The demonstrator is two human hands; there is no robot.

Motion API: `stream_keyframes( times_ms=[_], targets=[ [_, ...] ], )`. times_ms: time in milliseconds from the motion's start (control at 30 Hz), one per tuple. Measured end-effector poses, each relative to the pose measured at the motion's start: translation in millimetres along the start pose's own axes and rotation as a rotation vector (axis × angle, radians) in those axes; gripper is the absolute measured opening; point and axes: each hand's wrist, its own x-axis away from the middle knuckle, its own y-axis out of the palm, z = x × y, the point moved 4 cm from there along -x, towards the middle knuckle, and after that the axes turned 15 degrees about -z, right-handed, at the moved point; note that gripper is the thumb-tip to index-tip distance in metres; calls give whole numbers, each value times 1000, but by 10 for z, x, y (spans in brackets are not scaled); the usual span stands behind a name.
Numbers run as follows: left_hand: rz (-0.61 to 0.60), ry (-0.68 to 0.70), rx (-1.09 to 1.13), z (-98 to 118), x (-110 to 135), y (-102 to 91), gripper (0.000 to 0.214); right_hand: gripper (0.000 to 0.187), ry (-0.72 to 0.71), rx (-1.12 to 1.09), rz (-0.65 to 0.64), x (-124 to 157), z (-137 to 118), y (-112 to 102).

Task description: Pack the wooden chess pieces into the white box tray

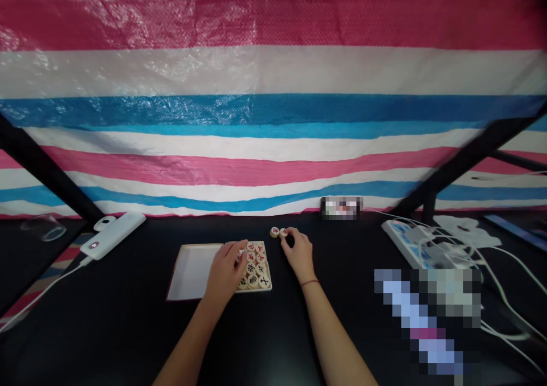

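A shallow box point(269, 289) of round xiangqi pieces stands on the black table, its pieces marked in red and black. Over the box's left side is my left hand point(225, 265), thumb and fingers closed about a pale xiangqi piece point(240, 255), mostly hidden; whether it is raised from the box I cannot tell. Right of the box, my right hand point(298, 254) pinches a second xiangqi piece point(283, 233) at table level. Beside that one lies a loose xiangqi piece point(274, 232) with a red character. The opened lid point(192, 272), white inside, lies left of the box.
A white power bank point(115, 237) with a cable and a clear cup point(53, 233) are at the left. Rightward lie a power strip point(404, 243), tangled white cables and blurred items. A small blurred device point(342, 208) stands at the back, before a striped sheet point(273, 169).
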Motion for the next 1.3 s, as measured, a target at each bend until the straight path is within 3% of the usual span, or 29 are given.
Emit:
stream_keyframes(
  times_ms=[267,467,633,733,933,1100,1233,1300],
  targets=[
    [8,-32,15,-42,-19,-34,29,18,-1,-3,-11,-14,12,-1],
    [-2,-156,-187,-79,-35,-49,26,22,-78,-33,100,80,-248,-116],
    [-130,-331,-452,11,-166,-16,32,26,-48,-228,-148,209,-523,55],
    [-187,-383,-481,75,-238,59,37,25,-27,-268,-204,259,-604,105],
    [-219,-373,-454,142,-258,204,35,24,-29,-309,-204,270,-603,101],
    [-187,-377,-361,153,-262,182,26,24,-40,-312,-173,253,-578,90],
    [-35,-352,-158,163,-250,55,23,26,-224,-224,-90,272,-681,-19],
    [-29,-346,54,145,-227,33,25,31,-350,-180,-111,306,-781,-43]
  ],
)
